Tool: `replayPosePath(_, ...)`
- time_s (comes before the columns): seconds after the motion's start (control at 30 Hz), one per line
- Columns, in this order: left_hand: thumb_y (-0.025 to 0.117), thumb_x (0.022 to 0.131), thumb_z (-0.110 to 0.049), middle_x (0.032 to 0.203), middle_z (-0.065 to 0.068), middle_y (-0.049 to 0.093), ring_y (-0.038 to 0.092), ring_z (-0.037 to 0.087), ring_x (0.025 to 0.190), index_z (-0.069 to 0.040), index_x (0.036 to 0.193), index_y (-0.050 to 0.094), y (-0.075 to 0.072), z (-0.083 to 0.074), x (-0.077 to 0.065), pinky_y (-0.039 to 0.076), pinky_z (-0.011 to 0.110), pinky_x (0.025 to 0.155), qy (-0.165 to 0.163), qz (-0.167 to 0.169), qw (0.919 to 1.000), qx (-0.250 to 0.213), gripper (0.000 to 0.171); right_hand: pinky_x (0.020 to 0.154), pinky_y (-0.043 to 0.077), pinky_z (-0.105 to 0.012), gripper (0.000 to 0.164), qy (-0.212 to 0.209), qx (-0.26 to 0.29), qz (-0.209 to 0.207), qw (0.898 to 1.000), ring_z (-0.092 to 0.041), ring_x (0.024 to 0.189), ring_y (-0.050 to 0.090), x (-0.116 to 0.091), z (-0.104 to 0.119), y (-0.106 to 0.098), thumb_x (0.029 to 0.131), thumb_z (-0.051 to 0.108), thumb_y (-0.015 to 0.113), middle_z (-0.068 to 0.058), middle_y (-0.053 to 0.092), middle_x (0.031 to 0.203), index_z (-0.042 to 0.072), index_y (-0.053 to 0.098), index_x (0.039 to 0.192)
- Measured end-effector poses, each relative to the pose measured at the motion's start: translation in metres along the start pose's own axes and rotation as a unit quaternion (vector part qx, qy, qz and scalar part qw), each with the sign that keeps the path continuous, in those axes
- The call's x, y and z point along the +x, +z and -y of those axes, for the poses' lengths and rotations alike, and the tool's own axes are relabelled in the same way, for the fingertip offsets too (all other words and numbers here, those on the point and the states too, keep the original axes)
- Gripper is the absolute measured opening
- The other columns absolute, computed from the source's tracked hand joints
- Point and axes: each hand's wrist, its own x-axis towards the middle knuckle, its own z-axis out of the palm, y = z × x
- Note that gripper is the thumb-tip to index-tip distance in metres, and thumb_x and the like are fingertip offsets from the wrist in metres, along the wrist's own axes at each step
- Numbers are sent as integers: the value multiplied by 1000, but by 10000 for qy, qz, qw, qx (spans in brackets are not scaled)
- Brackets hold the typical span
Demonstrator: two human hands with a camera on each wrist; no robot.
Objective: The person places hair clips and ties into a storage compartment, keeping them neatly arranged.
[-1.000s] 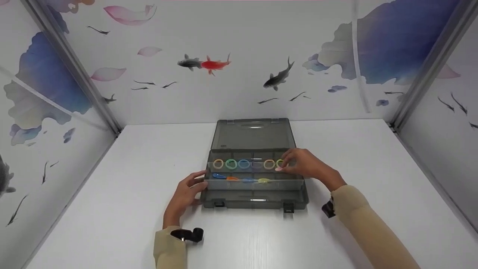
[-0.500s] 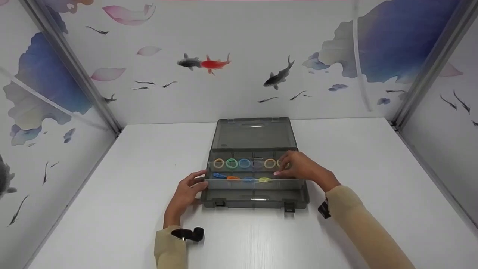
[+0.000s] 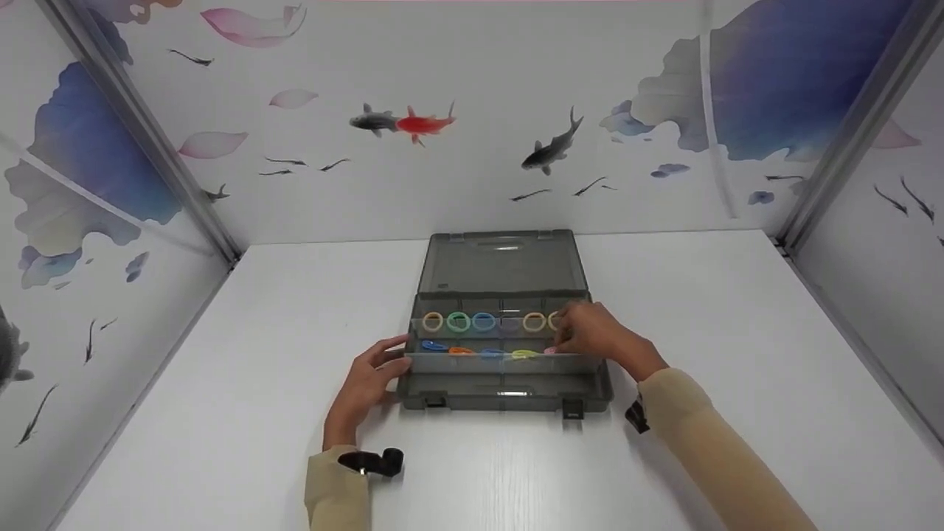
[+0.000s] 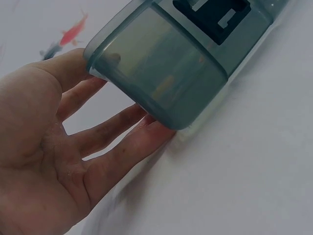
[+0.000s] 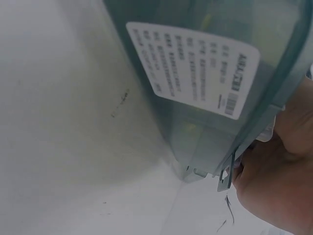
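A grey translucent divided storage box (image 3: 472, 403) sits with its lid (image 3: 501, 264) laid back. My left hand (image 3: 369, 377) holds its left end; in the left wrist view the digits reach from the rim to the lower edge of the wall (image 4: 161, 73). Inside the middle row, my right hand (image 3: 596, 330) pinches a small pink clip (image 3: 550, 351), mostly hidden by the fingers. Left of it lie a yellow teardrop-shaped clip (image 3: 524, 355), a blue one (image 3: 492, 355), an orange one (image 3: 460, 350) and another blue one (image 3: 434, 346).
Several coloured rings, among them a green ring (image 3: 459, 321), stand in the back row. The front row (image 3: 457, 383) runs behind two latches, one being the right latch (image 3: 573, 409). A white table (image 3: 487, 472) lies below, with printed walls (image 3: 472, 177) around.
My right hand has come down and toward me with the pink clip, from near the back row's divider to beside the yellow clip. My left hand stays on the box.
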Motion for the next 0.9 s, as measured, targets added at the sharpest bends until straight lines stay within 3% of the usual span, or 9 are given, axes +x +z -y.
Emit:
replayPosePath(0.13, 65, 97, -26, 149, 16, 51, 54, 38, 132, -27, 142, 56, 0, 0, 1, 54, 57, 93, -13, 23, 10000, -54, 46, 89, 49, -54, 19, 75, 46, 60, 9999, -27, 94, 64, 0, 0, 0, 85, 26, 80, -11, 69, 98, 7, 80, 81)
replayPosePath(0.37, 65, 97, -25, 150, 15, 50, 53, 38, 134, -29, 142, 57, 2, -1, 6, 54, 56, 94, -63, 30, 9999, -114, 45, 99, 50, -55, 6, 90, 626, 72, 9980, -39, 119, 60, 0, -4, -6, 85, 9, 78, -20, 64, 126, 5, 79, 88)
replayPosePath(0.6, 66, 97, -26, 150, 16, 50, 54, 38, 133, -27, 143, 56, 3, -2, 8, 56, 53, 91, -54, 84, 9999, -66, 47, 102, 48, -55, 16, 25, 576, -273, 9980, -40, 123, 58, -3, -7, -23, 92, 11, 71, -20, 64, 127, 0, 77, 103)
replayPosePath(0.77, 68, 96, -27, 150, 17, 50, 55, 40, 132, -25, 145, 54, -4, -7, 8, 55, 55, 93, -89, 290, 9995, 10, 51, 102, 48, -55, 23, 211, 432, -598, 9971, -39, 123, 58, -9, -10, -37, 94, 11, 69, -19, 61, 129, 1, 72, 114)
replayPosePath(0.9, 68, 96, -31, 152, 21, 47, 57, 42, 130, -23, 151, 45, -16, -19, 10, 57, 52, 90, -102, 768, 9954, 562, 60, 104, 46, -56, 34, 389, 239, -800, 9957, -41, 126, 56, -13, -18, -46, 96, 14, 67, -22, 58, 133, -1, 66, 126)
